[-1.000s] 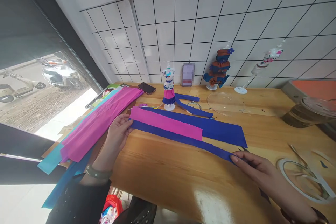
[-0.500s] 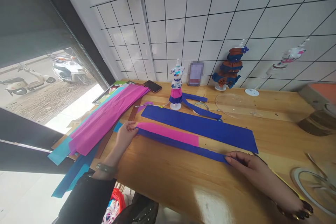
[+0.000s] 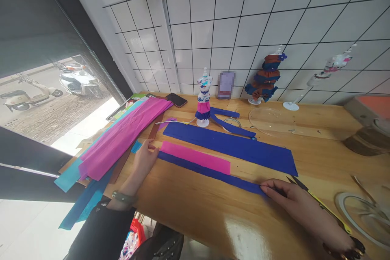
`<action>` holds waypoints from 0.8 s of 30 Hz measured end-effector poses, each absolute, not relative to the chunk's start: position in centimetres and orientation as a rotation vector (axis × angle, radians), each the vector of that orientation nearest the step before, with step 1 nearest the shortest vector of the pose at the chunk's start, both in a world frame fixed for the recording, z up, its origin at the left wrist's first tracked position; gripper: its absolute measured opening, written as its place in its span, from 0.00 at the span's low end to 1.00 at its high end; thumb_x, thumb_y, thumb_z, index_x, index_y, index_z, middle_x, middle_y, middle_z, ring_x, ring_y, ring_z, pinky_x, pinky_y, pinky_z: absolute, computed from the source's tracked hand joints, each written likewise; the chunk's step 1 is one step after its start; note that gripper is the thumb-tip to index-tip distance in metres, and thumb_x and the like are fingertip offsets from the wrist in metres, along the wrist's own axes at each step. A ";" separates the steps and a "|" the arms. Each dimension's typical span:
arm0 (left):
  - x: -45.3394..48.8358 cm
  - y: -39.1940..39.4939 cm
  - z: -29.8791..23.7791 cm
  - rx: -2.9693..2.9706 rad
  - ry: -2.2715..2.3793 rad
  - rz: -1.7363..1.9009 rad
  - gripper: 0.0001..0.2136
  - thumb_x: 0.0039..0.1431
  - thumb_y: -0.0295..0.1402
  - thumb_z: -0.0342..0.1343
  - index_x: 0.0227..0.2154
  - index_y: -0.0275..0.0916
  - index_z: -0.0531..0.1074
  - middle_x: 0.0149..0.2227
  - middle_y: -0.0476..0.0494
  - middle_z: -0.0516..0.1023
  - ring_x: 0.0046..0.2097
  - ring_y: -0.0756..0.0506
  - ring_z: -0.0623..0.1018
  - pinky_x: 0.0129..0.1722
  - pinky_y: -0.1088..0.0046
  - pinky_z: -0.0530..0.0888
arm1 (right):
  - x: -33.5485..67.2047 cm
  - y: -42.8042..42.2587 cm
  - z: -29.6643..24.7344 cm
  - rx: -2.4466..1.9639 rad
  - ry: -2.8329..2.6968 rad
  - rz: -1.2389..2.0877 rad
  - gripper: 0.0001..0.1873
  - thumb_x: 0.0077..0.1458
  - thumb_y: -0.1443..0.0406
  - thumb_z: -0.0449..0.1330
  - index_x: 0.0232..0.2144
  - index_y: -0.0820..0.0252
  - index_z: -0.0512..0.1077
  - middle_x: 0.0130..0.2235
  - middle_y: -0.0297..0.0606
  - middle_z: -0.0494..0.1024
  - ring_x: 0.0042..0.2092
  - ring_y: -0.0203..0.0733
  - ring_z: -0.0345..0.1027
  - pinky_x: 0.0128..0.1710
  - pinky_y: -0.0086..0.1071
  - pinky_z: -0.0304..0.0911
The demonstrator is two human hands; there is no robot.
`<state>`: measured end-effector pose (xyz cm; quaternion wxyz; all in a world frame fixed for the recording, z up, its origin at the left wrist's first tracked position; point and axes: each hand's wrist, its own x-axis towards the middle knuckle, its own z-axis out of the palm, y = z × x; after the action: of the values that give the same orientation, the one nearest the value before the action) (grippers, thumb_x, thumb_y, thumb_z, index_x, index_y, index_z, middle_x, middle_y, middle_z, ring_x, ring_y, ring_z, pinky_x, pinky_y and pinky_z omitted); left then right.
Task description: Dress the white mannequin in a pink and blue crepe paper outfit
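Note:
A narrow dark-blue crepe paper strip (image 3: 207, 172) is stretched between my two hands, low over the table. My left hand (image 3: 146, 156) pinches its left end between thumb and fingers. At the other end, my right hand (image 3: 286, 199) is closed on the strip with thumb and forefinger. A pink strip (image 3: 195, 157) lies just behind the blue one, along its left part. Farther back is a wide dark-blue piece (image 3: 228, 146). Scissors with dark blades and yellow handles (image 3: 317, 200) lie beside my right hand, partly hidden by it.
A small dressed mannequin (image 3: 203, 99) stands at the back, a ruffled one (image 3: 265, 77) to its right. Pink and turquoise sheets (image 3: 128, 138) overhang the table's left edge. A phone (image 3: 176, 100), a clear disc (image 3: 271, 122) and a tape roll (image 3: 350, 207) lie about.
The blue strip has come slightly toward me, showing more of the pink strip behind it. My right hand has shifted a little nearer, uncovering the scissors' blades.

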<state>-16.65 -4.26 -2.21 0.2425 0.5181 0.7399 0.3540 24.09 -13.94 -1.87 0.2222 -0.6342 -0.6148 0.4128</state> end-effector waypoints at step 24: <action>3.0 -13.8 -3.1 -0.010 0.646 0.703 0.07 0.53 0.30 0.55 0.28 0.29 0.71 0.26 0.41 0.75 0.30 0.49 0.76 0.36 0.72 0.71 | 24.0 -17.3 2.3 -1.761 -1.541 1.022 0.15 0.45 0.49 0.60 0.27 0.51 0.76 0.27 0.33 0.76 0.32 0.40 0.70 0.30 0.25 0.66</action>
<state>2.97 -13.78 -3.11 0.8882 -0.0046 0.3108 0.3383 23.99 -17.34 2.32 0.2897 -0.6602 -0.5775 0.3831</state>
